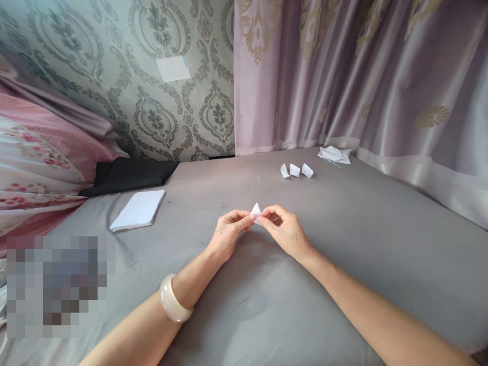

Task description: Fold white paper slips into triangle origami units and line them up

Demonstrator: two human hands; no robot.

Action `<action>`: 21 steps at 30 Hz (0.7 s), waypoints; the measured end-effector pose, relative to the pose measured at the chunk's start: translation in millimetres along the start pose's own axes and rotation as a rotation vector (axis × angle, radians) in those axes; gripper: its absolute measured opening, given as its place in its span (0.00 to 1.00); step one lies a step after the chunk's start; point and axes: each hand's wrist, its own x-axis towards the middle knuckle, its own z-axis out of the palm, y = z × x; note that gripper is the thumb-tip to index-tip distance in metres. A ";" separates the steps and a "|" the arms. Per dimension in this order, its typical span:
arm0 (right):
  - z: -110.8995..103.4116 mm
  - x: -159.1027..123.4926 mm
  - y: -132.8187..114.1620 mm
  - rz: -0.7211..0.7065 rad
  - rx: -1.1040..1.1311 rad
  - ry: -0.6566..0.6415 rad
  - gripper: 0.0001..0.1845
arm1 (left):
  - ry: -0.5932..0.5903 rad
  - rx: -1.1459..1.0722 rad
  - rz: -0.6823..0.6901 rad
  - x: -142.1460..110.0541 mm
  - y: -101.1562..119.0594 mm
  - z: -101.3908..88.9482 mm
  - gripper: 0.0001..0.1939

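Observation:
A small piece of folded white paper [256, 209] with a pointed top is held between my two hands, above the grey sheet. My left hand [230, 231] pinches its left side between thumb and fingers. On the other side, my right hand [285, 230] grips the paper's right edge in the same way. The fingertips hide the lower part of the paper. Beyond my hands, to the right, three small folded paper shapes [295, 170] sit in a row on the sheet.
A stack of white paper [138, 210] lies at the left, near a black cloth [131, 174]. Crumpled white paper [334, 154] and a thin light-blue stick [335, 164] lie at the back right, by the curtain [297, 76]. A blurred patch covers the lower left.

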 end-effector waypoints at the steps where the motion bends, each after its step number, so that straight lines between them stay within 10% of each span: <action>1: -0.5 0.1 -0.5 0.021 0.001 0.000 0.09 | -0.010 0.008 0.000 0.3 -0.7 -0.6 0.10; 21: -15.8 3.3 -11.2 0.270 0.258 -0.277 0.17 | -0.160 -0.012 0.002 -2.2 5.1 -1.3 0.18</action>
